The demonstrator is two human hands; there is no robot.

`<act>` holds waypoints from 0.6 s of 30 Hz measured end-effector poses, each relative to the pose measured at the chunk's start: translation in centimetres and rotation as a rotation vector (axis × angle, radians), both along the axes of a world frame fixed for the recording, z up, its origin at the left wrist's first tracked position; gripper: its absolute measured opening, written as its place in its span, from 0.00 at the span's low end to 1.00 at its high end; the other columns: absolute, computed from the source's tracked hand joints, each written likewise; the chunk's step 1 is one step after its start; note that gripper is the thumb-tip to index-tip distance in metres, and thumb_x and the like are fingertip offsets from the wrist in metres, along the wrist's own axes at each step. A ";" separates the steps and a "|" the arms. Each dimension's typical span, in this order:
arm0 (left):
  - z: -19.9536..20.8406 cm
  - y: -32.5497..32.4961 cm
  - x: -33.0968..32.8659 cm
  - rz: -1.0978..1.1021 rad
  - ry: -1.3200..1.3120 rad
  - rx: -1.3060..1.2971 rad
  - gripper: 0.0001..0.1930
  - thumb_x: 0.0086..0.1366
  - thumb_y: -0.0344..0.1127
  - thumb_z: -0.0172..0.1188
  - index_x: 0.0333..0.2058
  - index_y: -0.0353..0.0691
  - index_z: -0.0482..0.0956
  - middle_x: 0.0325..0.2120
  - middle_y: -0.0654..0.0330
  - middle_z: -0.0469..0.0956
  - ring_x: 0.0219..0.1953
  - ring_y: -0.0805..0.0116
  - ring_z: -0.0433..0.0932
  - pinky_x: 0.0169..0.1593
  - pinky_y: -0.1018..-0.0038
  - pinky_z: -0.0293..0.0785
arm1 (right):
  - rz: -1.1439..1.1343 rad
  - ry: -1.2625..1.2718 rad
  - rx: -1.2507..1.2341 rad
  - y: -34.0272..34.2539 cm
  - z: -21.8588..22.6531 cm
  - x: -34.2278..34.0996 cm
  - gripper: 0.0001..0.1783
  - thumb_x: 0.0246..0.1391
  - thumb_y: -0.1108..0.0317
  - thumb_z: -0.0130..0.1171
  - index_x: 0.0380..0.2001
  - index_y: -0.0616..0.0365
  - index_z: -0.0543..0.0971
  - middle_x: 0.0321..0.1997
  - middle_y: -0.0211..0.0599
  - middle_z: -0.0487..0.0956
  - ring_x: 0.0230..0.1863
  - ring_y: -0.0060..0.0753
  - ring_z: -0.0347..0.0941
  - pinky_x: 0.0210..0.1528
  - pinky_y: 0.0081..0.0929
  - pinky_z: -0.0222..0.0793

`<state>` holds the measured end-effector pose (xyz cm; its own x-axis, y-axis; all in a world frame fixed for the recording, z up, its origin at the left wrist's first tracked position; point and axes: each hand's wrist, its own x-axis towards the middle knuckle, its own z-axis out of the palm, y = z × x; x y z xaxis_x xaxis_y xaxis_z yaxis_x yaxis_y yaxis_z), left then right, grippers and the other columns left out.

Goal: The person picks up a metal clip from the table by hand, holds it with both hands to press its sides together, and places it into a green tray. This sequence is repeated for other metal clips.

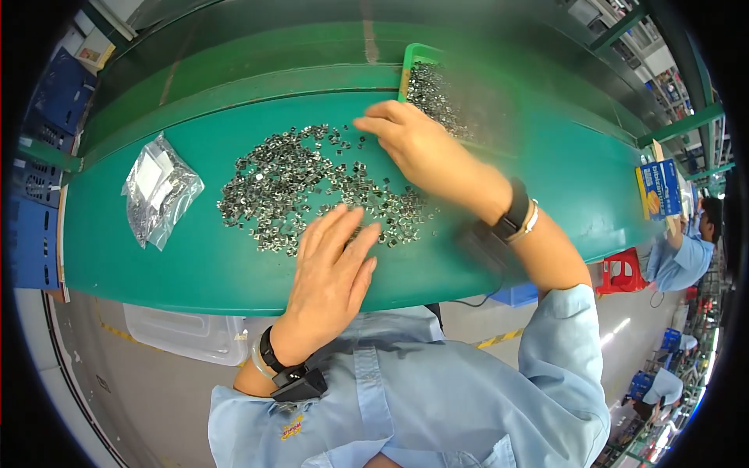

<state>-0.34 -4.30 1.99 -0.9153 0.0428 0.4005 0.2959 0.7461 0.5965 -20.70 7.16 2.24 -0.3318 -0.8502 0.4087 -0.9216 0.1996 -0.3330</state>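
A broad heap of small shiny metal parts (273, 183), silvery and dark, lies loose on the green table mat. My left hand (331, 265) rests at the heap's near edge, palm down, its fingers spread with the tips among the pieces. Above the far right side of the heap is my right hand (409, 144), its fingers stretched toward the left and slightly blurred; I see nothing held in them. Just beyond it stands a green tray (407, 74) holding many more such parts, its right side smeared by a blurry patch.
A clear plastic bag (164, 191) with small parts and white slips lies on the left of the table (101, 249). A blue and yellow box (658, 189) is at the right end. Below are a lidded clear bin (187, 334) and a red stool (622, 271). Other people sit at right.
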 end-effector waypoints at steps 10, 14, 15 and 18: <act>0.4 -0.5 -1.0 0.169 -0.226 -0.358 0.28 0.55 0.42 0.61 0.54 0.40 0.67 0.59 0.49 0.59 0.63 0.49 0.53 0.61 0.48 0.46 | 0.150 0.040 0.240 -1.8 0.5 2.7 0.28 0.40 0.79 0.53 0.51 0.55 0.72 0.56 0.43 0.69 0.54 0.46 0.65 0.54 0.39 0.63; 0.6 -0.1 -0.9 0.038 -0.229 -0.324 0.29 0.55 0.44 0.61 0.54 0.42 0.67 0.59 0.49 0.59 0.63 0.50 0.53 0.61 0.48 0.46 | 0.171 0.020 0.230 2.9 1.1 3.9 0.27 0.41 0.78 0.53 0.50 0.56 0.72 0.57 0.43 0.68 0.55 0.47 0.65 0.55 0.38 0.63; 0.5 0.0 -0.9 0.014 -0.222 -0.315 0.29 0.54 0.45 0.61 0.54 0.43 0.67 0.59 0.49 0.59 0.63 0.50 0.53 0.61 0.49 0.46 | 0.115 0.024 0.228 4.2 1.4 4.0 0.26 0.41 0.77 0.54 0.50 0.57 0.73 0.56 0.43 0.69 0.55 0.47 0.65 0.55 0.38 0.63; 0.1 -0.1 -1.2 0.027 -0.221 -0.318 0.30 0.53 0.47 0.62 0.54 0.44 0.68 0.60 0.51 0.59 0.63 0.50 0.53 0.61 0.49 0.47 | -0.012 0.032 0.221 7.1 1.8 4.7 0.25 0.42 0.76 0.55 0.48 0.57 0.74 0.55 0.43 0.70 0.56 0.47 0.65 0.55 0.38 0.63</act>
